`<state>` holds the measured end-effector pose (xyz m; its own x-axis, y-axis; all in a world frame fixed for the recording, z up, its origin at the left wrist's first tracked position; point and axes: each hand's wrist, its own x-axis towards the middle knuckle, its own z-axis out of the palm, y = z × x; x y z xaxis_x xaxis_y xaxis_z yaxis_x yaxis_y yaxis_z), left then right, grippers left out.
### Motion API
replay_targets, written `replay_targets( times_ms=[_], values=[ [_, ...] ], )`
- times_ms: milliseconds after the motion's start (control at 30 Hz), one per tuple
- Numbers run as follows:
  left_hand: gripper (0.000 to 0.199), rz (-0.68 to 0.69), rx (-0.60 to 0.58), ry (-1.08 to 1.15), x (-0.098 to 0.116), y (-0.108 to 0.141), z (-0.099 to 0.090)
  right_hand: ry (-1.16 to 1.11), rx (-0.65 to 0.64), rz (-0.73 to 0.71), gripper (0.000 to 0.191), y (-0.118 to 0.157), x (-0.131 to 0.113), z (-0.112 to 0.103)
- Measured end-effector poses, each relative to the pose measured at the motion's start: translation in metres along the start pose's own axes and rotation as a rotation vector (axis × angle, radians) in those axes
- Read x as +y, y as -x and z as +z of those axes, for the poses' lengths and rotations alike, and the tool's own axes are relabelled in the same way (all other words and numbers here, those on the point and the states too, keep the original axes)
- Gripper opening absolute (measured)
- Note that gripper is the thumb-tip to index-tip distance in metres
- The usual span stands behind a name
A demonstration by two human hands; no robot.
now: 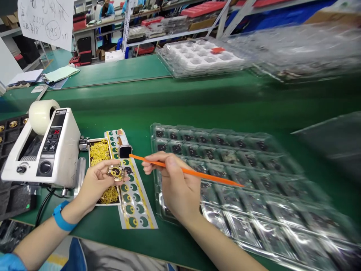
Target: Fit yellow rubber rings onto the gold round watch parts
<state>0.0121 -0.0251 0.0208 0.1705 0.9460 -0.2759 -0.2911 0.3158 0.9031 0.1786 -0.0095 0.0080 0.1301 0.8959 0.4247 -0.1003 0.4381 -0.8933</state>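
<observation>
My left hand (97,182) holds a round gold and black watch part (115,172) between thumb and fingers, above a white box (120,201) of yellow pieces (99,151). An orange pointed stick (194,173) is pinched in my right hand (177,180); its left tip is by a small square black-faced device (125,151). That device lies on a white sticker sheet (141,209) with green and yellow rounded shapes. Right of the sheet, partly behind my right hand, is a clear plastic tray (225,150) with small dark parts in its compartments.
A white tape dispenser (60,150) stands at the left beside a black tray (14,195) with gold parts. More clear trays (296,49) and a white tray (203,52) lie at the back. A handwritten paper (46,20) hangs upper left. A person (107,11) is in the far background.
</observation>
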Motion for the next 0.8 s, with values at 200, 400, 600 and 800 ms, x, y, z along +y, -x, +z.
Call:
replay_targets(
  times_ms=[200,400,600,800],
  values=[
    [0.023,0.067,0.014,-0.106,0.003,0.002,0.002,0.257,-0.081,-0.19,0.034,0.006,0.002,-0.005],
    [0.018,0.095,-0.038,-0.135,0.002,0.001,0.002,0.295,-0.15,-0.198,0.032,0.01,0.002,-0.006],
    [0.013,0.16,0.024,-0.253,0.003,0.003,0.004,0.377,-0.137,-0.275,0.033,0.012,-0.001,-0.004],
    [0.008,0.202,0.065,-0.304,0.003,0.004,0.004,0.418,-0.347,-0.483,0.028,0.018,-0.006,0.002]
  ],
)
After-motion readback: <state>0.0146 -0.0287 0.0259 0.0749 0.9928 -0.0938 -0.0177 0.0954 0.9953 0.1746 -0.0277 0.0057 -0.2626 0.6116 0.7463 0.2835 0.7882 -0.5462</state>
